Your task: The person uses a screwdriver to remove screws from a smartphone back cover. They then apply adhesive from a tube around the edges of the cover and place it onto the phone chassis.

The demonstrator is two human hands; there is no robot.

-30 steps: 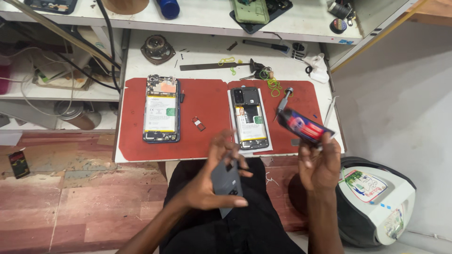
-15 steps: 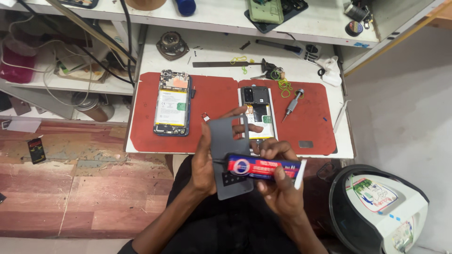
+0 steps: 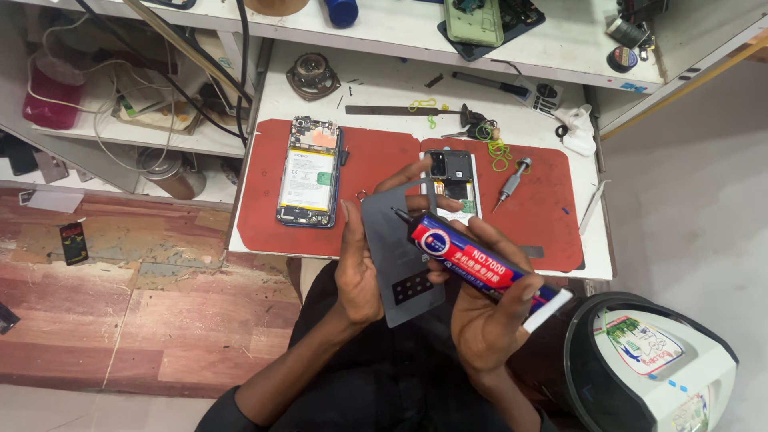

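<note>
Since half a second ago the glue tube (image 3: 480, 265) has tilted, its black nozzle now brought to the upper part of the grey phone back cover (image 3: 398, 256), which has shifted little. The left hand (image 3: 362, 268) grips the cover by its left edge; the right hand (image 3: 488, 308) is wrapped round the tube. No glue bead shows on the cover (gluing seems barely begun). Beyond the hands, two opened phones (image 3: 308, 172) lie on red mats (image 3: 376, 168) on the bench (image 3: 384, 88), unclosed.
</note>
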